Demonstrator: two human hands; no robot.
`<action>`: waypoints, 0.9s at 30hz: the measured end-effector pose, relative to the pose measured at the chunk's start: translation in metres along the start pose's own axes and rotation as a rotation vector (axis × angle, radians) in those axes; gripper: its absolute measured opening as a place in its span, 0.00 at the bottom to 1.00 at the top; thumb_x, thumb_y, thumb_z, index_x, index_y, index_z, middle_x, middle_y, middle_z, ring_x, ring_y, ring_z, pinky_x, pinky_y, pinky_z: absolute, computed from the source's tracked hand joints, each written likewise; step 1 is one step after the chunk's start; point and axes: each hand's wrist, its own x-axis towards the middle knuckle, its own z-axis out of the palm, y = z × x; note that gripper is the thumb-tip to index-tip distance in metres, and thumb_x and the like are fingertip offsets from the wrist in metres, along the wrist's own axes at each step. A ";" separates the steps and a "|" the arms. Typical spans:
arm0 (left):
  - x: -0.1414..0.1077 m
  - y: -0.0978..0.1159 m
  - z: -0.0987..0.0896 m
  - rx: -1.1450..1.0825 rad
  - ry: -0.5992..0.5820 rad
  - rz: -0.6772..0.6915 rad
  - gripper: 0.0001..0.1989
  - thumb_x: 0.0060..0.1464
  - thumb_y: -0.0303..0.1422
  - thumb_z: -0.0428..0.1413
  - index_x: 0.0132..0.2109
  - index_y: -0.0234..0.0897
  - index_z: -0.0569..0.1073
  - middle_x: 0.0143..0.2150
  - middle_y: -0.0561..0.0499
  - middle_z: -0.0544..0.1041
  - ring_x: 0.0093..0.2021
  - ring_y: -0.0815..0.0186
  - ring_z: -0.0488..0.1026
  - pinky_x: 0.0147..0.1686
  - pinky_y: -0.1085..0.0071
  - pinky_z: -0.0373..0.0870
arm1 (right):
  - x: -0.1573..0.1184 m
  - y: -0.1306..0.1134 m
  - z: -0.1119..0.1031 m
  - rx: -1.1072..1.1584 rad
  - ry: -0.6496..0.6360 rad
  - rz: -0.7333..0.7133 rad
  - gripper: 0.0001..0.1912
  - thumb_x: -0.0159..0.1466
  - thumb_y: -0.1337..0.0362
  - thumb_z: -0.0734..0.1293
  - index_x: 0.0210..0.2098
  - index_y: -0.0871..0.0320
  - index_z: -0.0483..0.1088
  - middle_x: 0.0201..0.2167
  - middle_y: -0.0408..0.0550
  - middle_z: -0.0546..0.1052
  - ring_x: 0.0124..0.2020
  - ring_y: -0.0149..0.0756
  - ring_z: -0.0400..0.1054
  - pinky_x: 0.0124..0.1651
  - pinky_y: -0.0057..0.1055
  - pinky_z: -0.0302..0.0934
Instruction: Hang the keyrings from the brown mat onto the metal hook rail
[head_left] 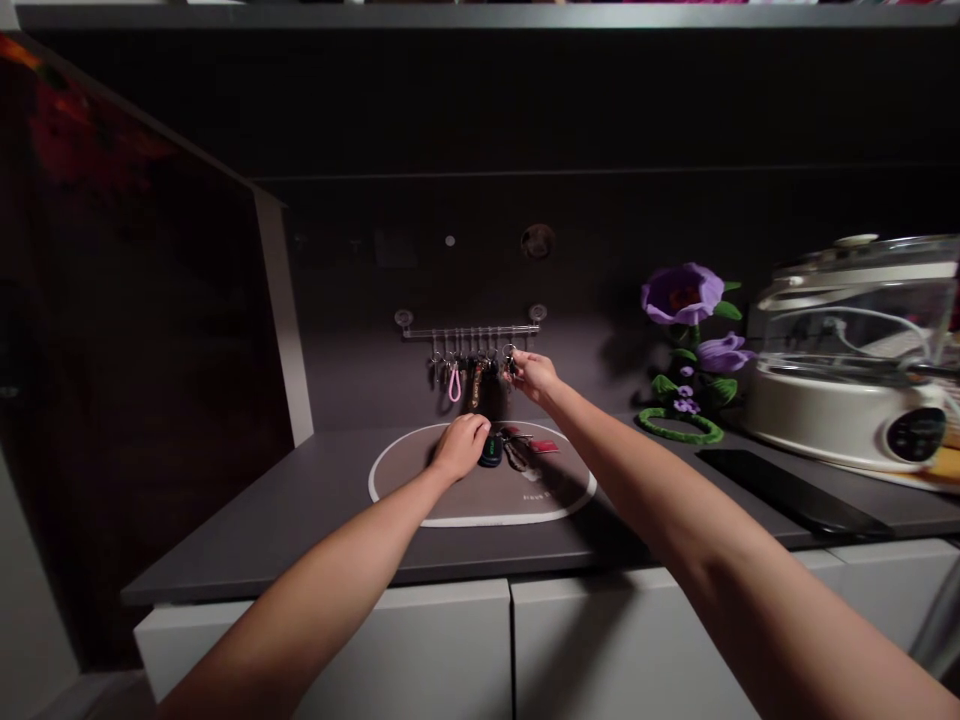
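On the wall, a clear hook rail holds a row of keys, with a pink loop strap and a brown patterned strap among them. My right hand is at the rail's right end, fingers pinched on a key ring with keys below it. Whether that ring hangs on the hook, I cannot tell. Low over the oval mat, my left hand has its fingers curled; anything in them is hidden. Right beside it lie a black key fob, a dark strap and a red tag.
Purple crocheted flowers with a green ring base stand right of the mat. A black flat slab and a white steamer-like appliance are further right. A shelf runs overhead; white cabinets sit below the grey counter.
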 end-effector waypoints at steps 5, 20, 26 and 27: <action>0.000 -0.001 -0.001 -0.027 0.010 -0.019 0.13 0.58 0.33 0.43 0.35 0.37 0.72 0.35 0.48 0.74 0.38 0.65 0.69 0.40 0.69 0.64 | 0.015 -0.005 0.012 -0.009 0.054 -0.020 0.09 0.59 0.72 0.63 0.23 0.61 0.63 0.14 0.39 0.65 0.14 0.21 0.56 0.20 0.22 0.64; 0.002 -0.005 0.001 -0.075 0.034 -0.067 0.12 0.57 0.32 0.45 0.35 0.36 0.72 0.33 0.48 0.74 0.36 0.66 0.69 0.38 0.70 0.64 | 0.034 0.009 0.019 -0.007 0.126 0.000 0.11 0.59 0.72 0.63 0.20 0.60 0.61 0.11 0.38 0.62 0.12 0.22 0.54 0.17 0.21 0.59; 0.002 -0.007 0.002 -0.084 0.040 -0.068 0.12 0.57 0.32 0.45 0.35 0.36 0.72 0.34 0.48 0.74 0.37 0.66 0.69 0.39 0.70 0.64 | 0.035 0.016 0.013 -0.042 0.143 -0.003 0.12 0.57 0.74 0.62 0.19 0.60 0.60 0.10 0.36 0.60 0.11 0.21 0.52 0.16 0.21 0.57; 0.002 -0.007 0.002 -0.088 0.041 -0.066 0.12 0.57 0.32 0.45 0.35 0.36 0.72 0.34 0.48 0.74 0.37 0.66 0.69 0.39 0.70 0.64 | 0.035 0.017 0.012 -0.052 0.143 -0.006 0.11 0.57 0.75 0.62 0.20 0.60 0.60 0.10 0.36 0.60 0.11 0.21 0.52 0.16 0.21 0.56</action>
